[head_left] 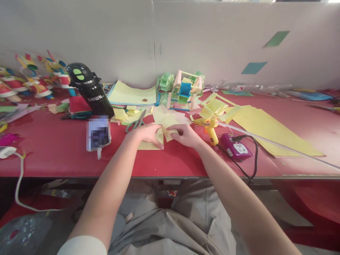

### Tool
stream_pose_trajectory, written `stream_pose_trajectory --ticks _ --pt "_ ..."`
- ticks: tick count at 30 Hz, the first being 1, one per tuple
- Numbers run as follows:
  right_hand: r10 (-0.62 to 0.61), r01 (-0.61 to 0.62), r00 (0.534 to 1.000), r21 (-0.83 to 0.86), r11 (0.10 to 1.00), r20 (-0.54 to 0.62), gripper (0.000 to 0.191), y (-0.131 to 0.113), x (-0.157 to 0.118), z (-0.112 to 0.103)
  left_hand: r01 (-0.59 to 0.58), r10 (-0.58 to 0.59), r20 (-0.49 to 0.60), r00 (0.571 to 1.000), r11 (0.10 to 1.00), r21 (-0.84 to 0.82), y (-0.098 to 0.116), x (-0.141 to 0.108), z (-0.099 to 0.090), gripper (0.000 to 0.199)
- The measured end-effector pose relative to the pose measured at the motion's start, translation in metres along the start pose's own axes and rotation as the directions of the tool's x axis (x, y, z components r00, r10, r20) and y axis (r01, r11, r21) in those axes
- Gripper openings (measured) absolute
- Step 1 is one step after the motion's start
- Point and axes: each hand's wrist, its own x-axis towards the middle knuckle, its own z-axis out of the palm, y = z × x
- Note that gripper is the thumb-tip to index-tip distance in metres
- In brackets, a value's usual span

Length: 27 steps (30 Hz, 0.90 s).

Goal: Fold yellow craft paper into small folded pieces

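Note:
Pale yellow paper [170, 135] lies between my two hands near the front of the red table. My left hand [150, 134] grips its left part, with the thumb stretched along the near side and the fingertips at the fold. From the right, my right hand [185, 135] pinches another part of the paper between thumb and fingers. A flat yellow sheet [150, 146] shows under my left hand. Grey-green scissors [136, 124] lie just beyond that hand. To the right of my right hand stands a yellow glue gun [209, 129] with a long clear glue stick [265, 140].
A black bottle [91, 92] leans at the left behind a blurred phone-like object [98, 134]. At the back stands a small paper-and-stick wheel model [185, 90]. A purple power socket [236, 147] with a black cord and large yellow sheets [268, 131] lie right. Paper figures [34, 78] stand far left.

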Motion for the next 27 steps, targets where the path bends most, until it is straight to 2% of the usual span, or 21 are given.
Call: stream_pose_trajectory --ticks 2,4,6,10,12,15,18,20,22,24,27 --pt "-0.023 0.017 0.992 -0.047 0.999 -0.123 0.044 0.002 0.002 0.004 -0.001 0.000 -0.019 1.000 1.000 -0.021 -0.002 0.002 0.001 0.123" --pt "-0.029 0.013 0.982 -0.089 0.996 -0.186 0.048 0.004 0.003 0.006 -0.008 0.007 -0.035 0.999 0.999 -0.041 -0.003 0.004 0.002 0.121" --pt "-0.016 -0.012 0.975 -0.122 0.993 -0.220 0.050 0.005 0.004 0.007 -0.025 0.021 -0.052 0.998 0.998 -0.066 -0.004 0.004 0.002 0.108" --pt "0.000 -0.044 0.955 -0.140 0.989 -0.297 0.047 0.007 0.005 0.005 -0.060 0.048 -0.095 0.994 0.990 -0.127 -0.002 0.000 -0.002 0.061" --pt "-0.003 -0.044 0.942 -0.132 0.990 -0.335 0.045 0.008 0.005 0.005 -0.085 0.070 -0.095 0.993 0.984 -0.159 -0.001 -0.005 -0.006 0.044" --pt "-0.046 -0.016 0.919 -0.152 0.988 -0.391 0.039 0.010 0.006 0.005 -0.140 0.128 -0.063 0.990 0.961 -0.240 0.000 -0.016 -0.015 0.035" --pt "-0.088 0.016 0.897 -0.168 0.986 -0.434 0.035 0.013 0.007 0.006 -0.195 0.182 -0.071 0.981 0.893 -0.405 -0.001 -0.026 -0.022 0.035" --pt "-0.105 0.031 0.888 -0.169 0.985 -0.447 0.033 0.014 0.007 0.007 -0.206 0.166 -0.123 0.978 0.838 -0.505 -0.004 -0.028 -0.023 0.035" --pt "-0.115 0.042 0.880 -0.166 0.985 -0.461 0.030 0.013 0.007 0.007 -0.216 0.097 -0.228 0.969 0.784 -0.581 -0.007 -0.025 -0.021 0.036" --pt "-0.096 0.038 0.879 -0.131 0.991 -0.467 0.024 0.009 0.006 0.007 -0.250 0.009 -0.350 0.937 0.717 -0.650 -0.010 -0.018 -0.017 0.040" --pt "-0.001 0.004 0.928 0.008 1.000 -0.372 0.023 -0.001 0.004 0.006 -0.337 -0.065 -0.479 0.875 0.628 -0.701 -0.010 -0.007 -0.011 0.047"
